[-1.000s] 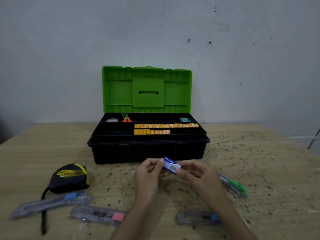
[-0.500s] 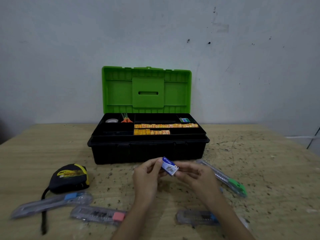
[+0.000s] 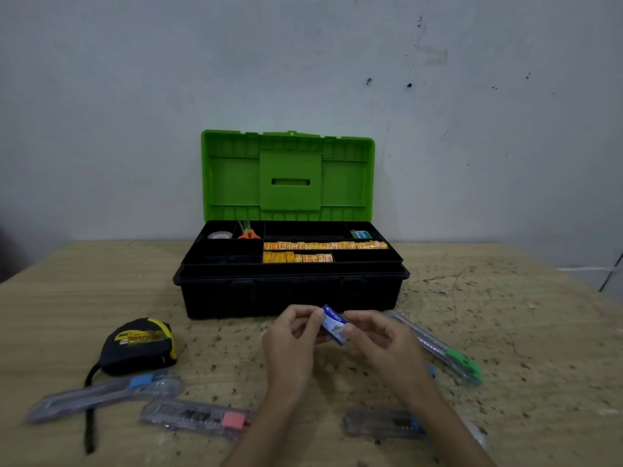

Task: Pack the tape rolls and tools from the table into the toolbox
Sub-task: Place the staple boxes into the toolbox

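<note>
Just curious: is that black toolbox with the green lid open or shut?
Open: the green lid stands upright behind the black toolbox, its tray compartments exposed.

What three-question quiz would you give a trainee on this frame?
1. True or false: the toolbox lid stands open.
2. What do both hands, left hand and right hand, hold?
A. the tape measure
B. a small blue box
C. the cutter with the pink slider
3. Fill in: the cutter with the green slider lies on the table to the ____ of the hands.

Key: 1 true; 2 B; 3 right.
</note>
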